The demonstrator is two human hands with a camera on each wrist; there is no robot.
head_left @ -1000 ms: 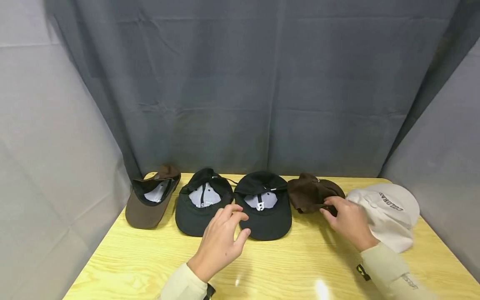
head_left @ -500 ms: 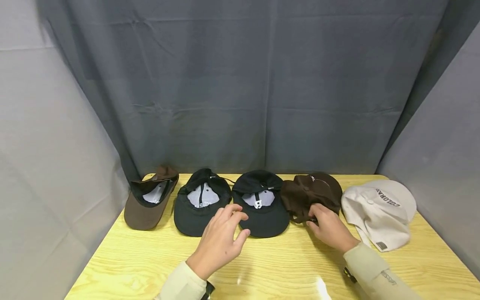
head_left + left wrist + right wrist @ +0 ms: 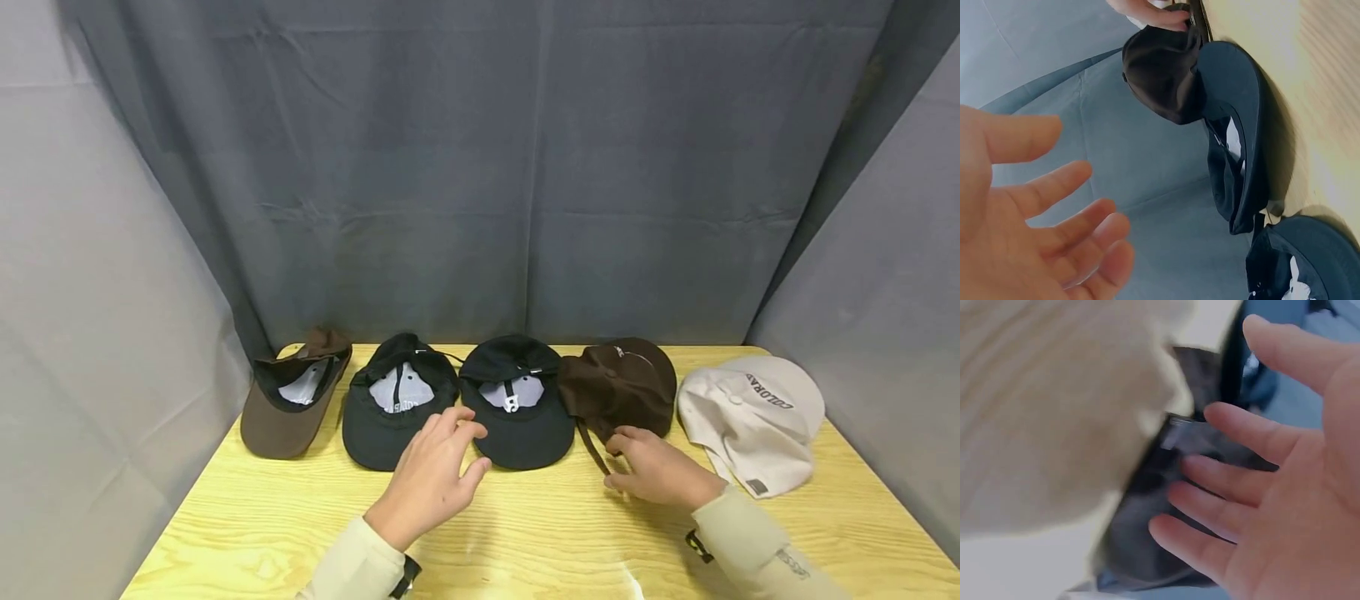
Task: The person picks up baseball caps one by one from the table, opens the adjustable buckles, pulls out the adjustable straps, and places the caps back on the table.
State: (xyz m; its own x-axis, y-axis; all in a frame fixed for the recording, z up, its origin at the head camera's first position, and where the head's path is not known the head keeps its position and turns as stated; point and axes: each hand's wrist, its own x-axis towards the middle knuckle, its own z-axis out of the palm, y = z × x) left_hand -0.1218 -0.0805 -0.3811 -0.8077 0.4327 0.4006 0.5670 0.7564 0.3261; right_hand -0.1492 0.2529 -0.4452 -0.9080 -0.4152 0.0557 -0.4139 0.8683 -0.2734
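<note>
I am holding my left hand (image 3: 431,475) in front of the left black cap (image 3: 382,446) and the right black cap (image 3: 525,442), fingers parted and carrying nothing; my right hand (image 3: 660,471) is lying at the near edge of the dark brown cap (image 3: 618,387), fingers loosely spread and gripping nothing; whether the tips are pressing the cloth, I cannot tell. The dark brown cap is sitting crown-up on the table (image 3: 487,550), between the right black cap and the cream cap (image 3: 757,425); its narrow strap (image 3: 592,447) is trailing toward my right thumb. In my judgement, the strap is calling for light fingertips, the soft crown being liable to crease under a hard push.

The head view is showing the whole row, ending leftward in a grey-brown cap (image 3: 277,429); the right wrist view, partly blurred, is revealing the uncurled fingers from the palm side; the left wrist view is confirming a bare left palm.
</note>
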